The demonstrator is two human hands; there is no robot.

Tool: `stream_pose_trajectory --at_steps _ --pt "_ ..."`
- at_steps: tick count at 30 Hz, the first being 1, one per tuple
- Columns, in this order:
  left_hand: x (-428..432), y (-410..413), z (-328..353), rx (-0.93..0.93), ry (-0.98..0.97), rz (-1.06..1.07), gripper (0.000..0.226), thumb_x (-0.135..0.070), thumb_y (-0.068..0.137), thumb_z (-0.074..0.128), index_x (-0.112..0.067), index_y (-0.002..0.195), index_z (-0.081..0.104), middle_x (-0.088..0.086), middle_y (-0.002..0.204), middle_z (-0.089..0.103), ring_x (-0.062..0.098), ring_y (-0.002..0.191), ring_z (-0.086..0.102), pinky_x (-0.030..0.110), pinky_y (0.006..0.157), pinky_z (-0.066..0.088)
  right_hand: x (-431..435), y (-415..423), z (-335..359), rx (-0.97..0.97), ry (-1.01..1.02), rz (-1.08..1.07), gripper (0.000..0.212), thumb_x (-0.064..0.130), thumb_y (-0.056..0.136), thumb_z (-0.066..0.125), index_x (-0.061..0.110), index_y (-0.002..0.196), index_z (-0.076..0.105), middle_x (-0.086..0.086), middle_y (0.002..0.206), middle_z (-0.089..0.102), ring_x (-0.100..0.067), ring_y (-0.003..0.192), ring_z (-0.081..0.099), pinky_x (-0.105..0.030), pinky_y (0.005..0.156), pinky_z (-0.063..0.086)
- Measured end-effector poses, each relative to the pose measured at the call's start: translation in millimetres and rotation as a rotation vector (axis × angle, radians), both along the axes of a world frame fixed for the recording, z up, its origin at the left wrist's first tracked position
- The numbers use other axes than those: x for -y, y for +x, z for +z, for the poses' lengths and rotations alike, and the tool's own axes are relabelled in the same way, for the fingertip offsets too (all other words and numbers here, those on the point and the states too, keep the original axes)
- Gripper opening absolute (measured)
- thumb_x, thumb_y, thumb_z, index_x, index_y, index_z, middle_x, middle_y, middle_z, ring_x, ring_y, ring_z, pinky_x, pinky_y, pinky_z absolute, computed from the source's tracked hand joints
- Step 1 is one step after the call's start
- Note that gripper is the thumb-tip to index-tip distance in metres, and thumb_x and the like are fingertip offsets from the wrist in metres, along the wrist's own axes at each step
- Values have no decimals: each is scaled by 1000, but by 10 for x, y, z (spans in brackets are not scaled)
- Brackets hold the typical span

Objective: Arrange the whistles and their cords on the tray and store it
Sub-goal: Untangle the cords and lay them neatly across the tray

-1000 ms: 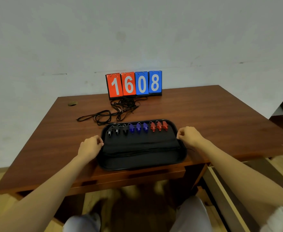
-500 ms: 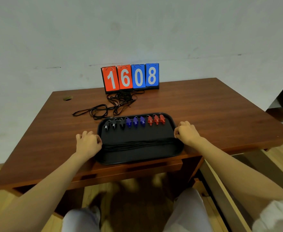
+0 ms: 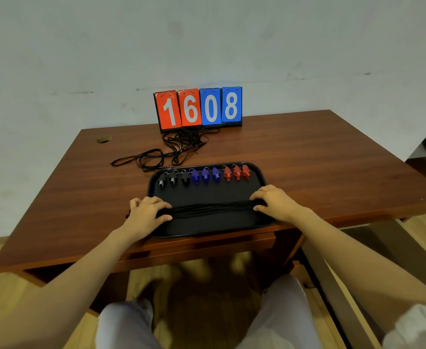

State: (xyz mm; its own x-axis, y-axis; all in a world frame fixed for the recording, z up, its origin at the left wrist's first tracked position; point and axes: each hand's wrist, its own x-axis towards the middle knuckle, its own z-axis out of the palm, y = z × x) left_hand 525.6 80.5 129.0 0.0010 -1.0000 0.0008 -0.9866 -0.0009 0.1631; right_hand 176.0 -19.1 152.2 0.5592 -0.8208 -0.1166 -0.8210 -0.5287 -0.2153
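Note:
A black tray [image 3: 206, 226] lies at the table's front edge. Along its far side stands a row of whistles: three black [image 3: 172, 178], three blue [image 3: 205, 175] and three red [image 3: 237, 172]. A bundle of black cords [image 3: 211, 209] stretches straight across the tray's middle. My left hand [image 3: 146, 212] pinches the bundle's left end between thumb and fingers. My right hand [image 3: 276, 202] grips its right end, fingers curled over it. More loose black cords [image 3: 156, 157] lie tangled on the table behind the tray.
A flip scoreboard [image 3: 199, 108] reading 1608 stands at the table's back edge against the wall. The brown wooden table [image 3: 320, 167] has a cable hole [image 3: 103, 140] at the back left. My knees show below the front edge.
Both hands have moved from the tray's side rims inward onto the tray and taken hold of the ends of the cord bundle.

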Motion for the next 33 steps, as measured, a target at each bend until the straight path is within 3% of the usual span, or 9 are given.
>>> stream_pose_trajectory --at_steps 6,16,21,26,33 --pt "-50 9 -13 -9 -26 -6 31 -40 93 51 -31 122 57 -7 127 52 14 122 40 34 92 17 11 -41 -7 7 -3 -8 33 23 94 57 18 126 57 -3 129 56 -22 123 45 -38 105 39" --pt "148 -202 72 -102 -88 -49 40 -45 91 52 -29 128 50 -8 131 50 14 127 37 30 95 16 139 293 61 99 -5 47 38 27 91 61 21 128 55 0 128 56 -19 123 45 -35 104 39" --pt "583 -355 262 -133 -118 -56 39 -41 92 53 -26 127 52 -4 131 51 18 127 40 36 104 20 393 683 231 117 -62 96 36 24 90 61 16 125 58 -5 124 58 -24 117 50 -36 101 41" --pt "1220 -333 552 -124 -185 4 35 -35 93 51 -21 125 54 2 128 54 24 122 45 42 102 28 890 1118 468 151 -103 74 33 25 94 53 17 126 54 -5 123 56 -22 117 49 -37 98 43" --pt "2112 -68 696 -66 -33 84 28 -26 95 49 -19 120 59 8 126 55 29 118 49 45 100 35 1859 1619 516 103 -11 -47 37 15 97 45 10 133 48 -13 132 51 -29 120 49 -40 99 44"
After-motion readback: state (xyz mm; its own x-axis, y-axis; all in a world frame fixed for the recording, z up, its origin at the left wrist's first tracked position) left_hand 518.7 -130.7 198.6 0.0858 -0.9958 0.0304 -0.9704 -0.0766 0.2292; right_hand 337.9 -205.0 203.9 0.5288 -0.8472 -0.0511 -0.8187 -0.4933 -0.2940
